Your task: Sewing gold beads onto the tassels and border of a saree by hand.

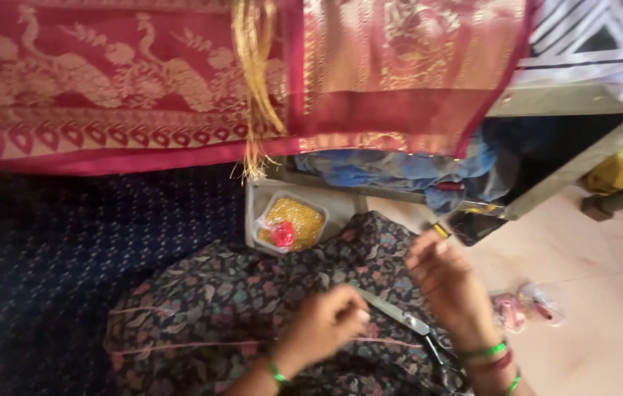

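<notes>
Big red-and-gold woven sari (128, 81) hangs across the top w/ its gold tassel bunch (254, 88) dangling at centre, prob so the fringe end faces you. Below it, dark blue dotted cloth (55, 271) covers the left; your lap holds the dark floral fabric (253, 293), spread flat as a work surface. Blue crumpled cloth (407, 172) sits under the bench edge. Square tray of yellow beads (291, 220) w/ a small red packet rests just beyond your knees, within reach. Your left hand (322, 326) is curled narrow, fingertips pinched on sth too small to tell; right hand (447, 282) half-closed, pinch unclear. Scissors (410, 326) lie between the hands on your lap. Clear bead packets (528, 308) sit on the floor tiles to the right.
</notes>
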